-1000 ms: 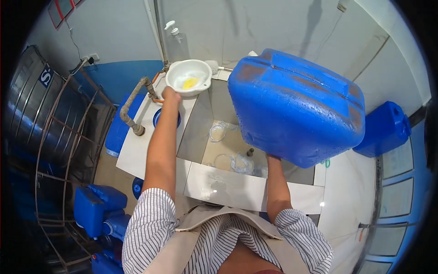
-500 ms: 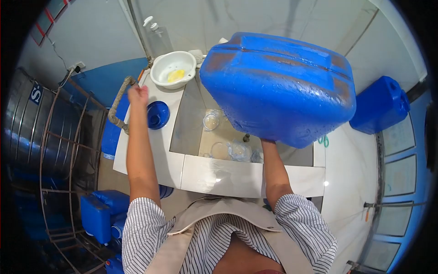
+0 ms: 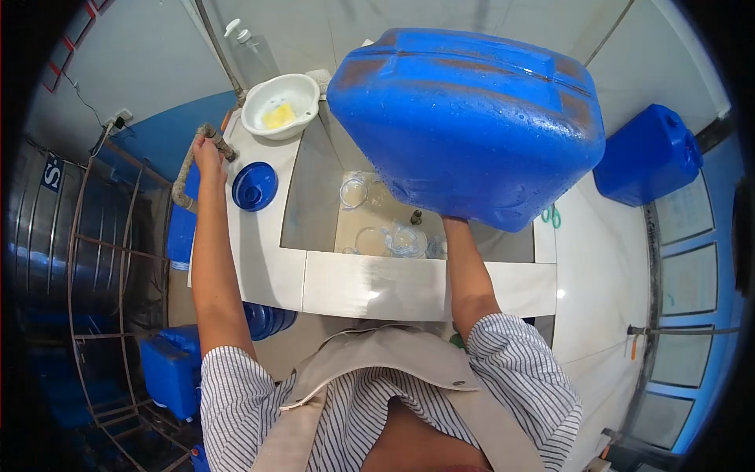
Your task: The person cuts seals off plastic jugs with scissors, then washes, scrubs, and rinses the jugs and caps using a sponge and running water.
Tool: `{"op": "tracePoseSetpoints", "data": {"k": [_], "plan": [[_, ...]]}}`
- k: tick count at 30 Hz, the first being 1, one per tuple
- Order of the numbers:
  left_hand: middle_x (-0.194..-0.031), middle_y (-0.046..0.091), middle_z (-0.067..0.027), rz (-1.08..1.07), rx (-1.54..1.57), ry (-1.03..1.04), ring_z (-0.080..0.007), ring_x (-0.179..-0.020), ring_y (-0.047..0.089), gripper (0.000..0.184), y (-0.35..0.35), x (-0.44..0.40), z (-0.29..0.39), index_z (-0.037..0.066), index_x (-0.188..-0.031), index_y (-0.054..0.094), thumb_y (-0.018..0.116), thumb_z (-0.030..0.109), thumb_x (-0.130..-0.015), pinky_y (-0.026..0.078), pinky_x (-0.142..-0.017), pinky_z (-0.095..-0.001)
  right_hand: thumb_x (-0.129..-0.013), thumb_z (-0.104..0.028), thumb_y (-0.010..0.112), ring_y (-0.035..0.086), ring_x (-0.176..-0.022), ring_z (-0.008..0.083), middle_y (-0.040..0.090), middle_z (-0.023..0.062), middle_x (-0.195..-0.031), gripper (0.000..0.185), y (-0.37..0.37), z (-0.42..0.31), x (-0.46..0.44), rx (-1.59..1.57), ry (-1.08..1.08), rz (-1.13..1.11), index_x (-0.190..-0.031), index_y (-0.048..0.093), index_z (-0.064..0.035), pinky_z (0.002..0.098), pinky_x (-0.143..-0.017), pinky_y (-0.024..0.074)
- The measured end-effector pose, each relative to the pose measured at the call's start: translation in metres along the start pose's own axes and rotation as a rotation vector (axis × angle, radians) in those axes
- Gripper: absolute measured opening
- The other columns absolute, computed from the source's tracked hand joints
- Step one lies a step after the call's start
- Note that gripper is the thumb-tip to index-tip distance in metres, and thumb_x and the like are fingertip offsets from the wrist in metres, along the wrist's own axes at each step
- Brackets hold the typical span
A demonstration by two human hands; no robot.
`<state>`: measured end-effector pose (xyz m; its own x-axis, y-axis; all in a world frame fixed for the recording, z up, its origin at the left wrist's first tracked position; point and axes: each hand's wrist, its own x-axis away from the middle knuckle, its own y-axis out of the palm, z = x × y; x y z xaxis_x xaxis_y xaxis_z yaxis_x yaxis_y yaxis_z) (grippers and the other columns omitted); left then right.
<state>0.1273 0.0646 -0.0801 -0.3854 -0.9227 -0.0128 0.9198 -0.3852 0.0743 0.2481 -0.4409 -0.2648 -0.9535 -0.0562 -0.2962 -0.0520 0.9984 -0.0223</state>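
Leaning over the sink (image 3: 305,200), the blue jug (image 3: 472,141) rests on the right hand (image 3: 455,224); its fingers are hidden, so I cannot tell their grip. The left hand (image 3: 209,160) is at the pipe (image 3: 182,181); I cannot tell if it squeezes.

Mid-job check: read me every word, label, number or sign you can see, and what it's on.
"S", white on a dark blue label, on the metal tank; anything else there is unclear.
Red-edged panels on the wall: too small to read.
Large blue jerrycan: no readable text.
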Motion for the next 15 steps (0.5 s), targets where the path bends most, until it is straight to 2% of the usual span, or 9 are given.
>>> {"op": "tracePoseSetpoints", "data": {"k": [4,7,11,15], "plan": [[-0.101,0.052,-0.0042,-0.115,-0.227,0.086,-0.0119,-0.087,0.049,0.032,-0.006,-0.01,-0.005,-0.001,-0.111,0.052,0.045,0.008,-0.081,0.041,-0.072,-0.0276,-0.095,-0.033,0.037,0.046,-0.114,0.0287,0.043,0.015,-0.131,0.047,0.001,0.001,0.0,0.01,-0.007,-0.004,-0.133,0.036,-0.0043,0.0402,-0.097,0.0382],[-0.112,0.052,-0.008,-0.099,-0.177,0.168,-0.0172,-0.103,0.049,0.052,-0.008,-0.012,-0.015,-0.002,-0.131,0.04,0.046,0.007,-0.081,0.036,-0.09,-0.0251,-0.095,-0.032,0.037,0.046,-0.114,0.0284,0.043,0.0148,-0.131,0.047,0.001,0.001,-0.003,0.006,-0.009,-0.009,-0.133,0.036,-0.0044,0.0398,-0.098,0.0379],[-0.112,0.052,-0.0078,-0.09,-0.186,0.183,-0.017,-0.101,0.049,0.05,-0.008,-0.01,-0.018,-0.002,-0.131,0.04,0.046,0.008,-0.082,0.037,-0.089,-0.0255,-0.095,-0.032,0.037,0.046,-0.114,0.0281,0.043,0.0145,-0.131,0.046,0.002,0.001,-0.002,0.012,-0.015,-0.016,-0.132,0.037,-0.0045,0.0392,-0.098,0.0375],[-0.117,0.051,-0.0102,-0.059,-0.255,0.175,-0.0197,-0.108,0.049,0.05,-0.004,0.0,-0.01,-0.001,-0.131,0.04,0.046,0.009,-0.083,0.036,-0.093,-0.0284,-0.095,-0.032,0.037,0.046,-0.114,0.0278,0.043,0.0142,-0.131,0.046,0.002,0.001,-0.001,0.019,-0.02,-0.017,-0.132,0.037,-0.0046,0.0385,-0.098,0.0371]]}}
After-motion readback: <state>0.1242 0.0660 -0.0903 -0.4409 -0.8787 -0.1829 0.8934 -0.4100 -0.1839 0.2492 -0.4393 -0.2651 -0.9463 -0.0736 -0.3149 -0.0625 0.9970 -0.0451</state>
